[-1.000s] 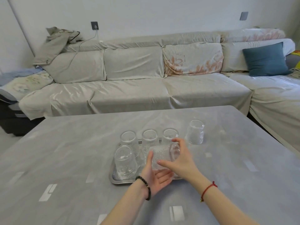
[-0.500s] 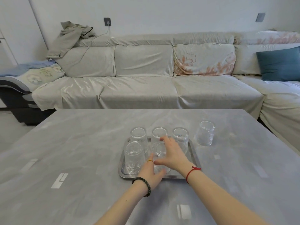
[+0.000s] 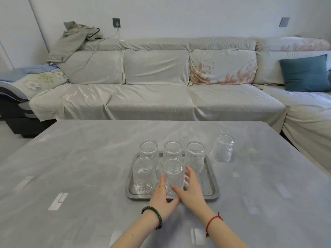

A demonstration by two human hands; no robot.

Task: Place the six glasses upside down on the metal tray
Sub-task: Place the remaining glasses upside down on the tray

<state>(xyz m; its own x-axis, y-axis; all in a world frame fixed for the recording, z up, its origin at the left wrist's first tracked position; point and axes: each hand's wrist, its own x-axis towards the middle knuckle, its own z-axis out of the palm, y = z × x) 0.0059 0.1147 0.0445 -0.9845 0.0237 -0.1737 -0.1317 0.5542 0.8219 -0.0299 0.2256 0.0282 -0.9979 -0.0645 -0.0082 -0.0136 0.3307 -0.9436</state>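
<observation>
A metal tray [image 3: 212, 191] lies on the grey table. Five clear ribbed glasses stand upside down on it: three in the back row [image 3: 172, 151] and two in front. My left hand [image 3: 163, 199] and my right hand [image 3: 190, 191] cup the front middle glass [image 3: 173, 173] from both sides, low down, as it rests on the tray. The front left glass [image 3: 144, 174] stands free beside them. A sixth glass [image 3: 223, 148] stands on the table just right of the tray's far corner, untouched.
The tray's front right spot [image 3: 204, 183] holds no glass. A grey table [image 3: 80, 167] stretches wide on every side of the tray. Behind it runs a covered sofa [image 3: 155, 97] with a blue cushion [image 3: 305, 73] at the right.
The glass held tilted above the tray a second ago now stands upside down in the front middle spot. Both hands have slid down to its lower part.
</observation>
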